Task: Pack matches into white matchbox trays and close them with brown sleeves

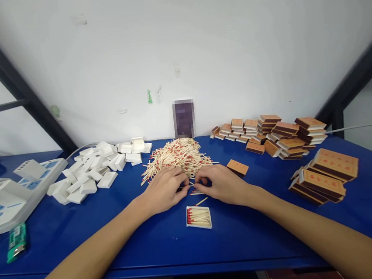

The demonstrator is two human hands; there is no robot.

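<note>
A large heap of red-tipped matches (pixel 177 155) lies at the middle of the blue table. At its front edge my left hand (pixel 166 189) curls with thumb and forefinger pinched. Facing it, my right hand (pixel 223 184) is pinched in the same way, with matches between the fingertips of both hands. How many they grip is hidden. A few loose matches (pixel 196 192) lie just below the fingertips, and one single match (pixel 201 201) is nearer to me. In front of both hands sits a white matchbox tray (pixel 199 227), filled with matches lying side by side, heads to the left.
White tray pieces (pixel 87 177) are piled at left, beside a white power strip (pixel 38 178) and a green lighter (pixel 17 242). Orange matchbox sleeves (pixel 290 143) are stacked at right, with one lone sleeve (pixel 238 168) by my right hand. Behind stands a white wall (pixel 229 43).
</note>
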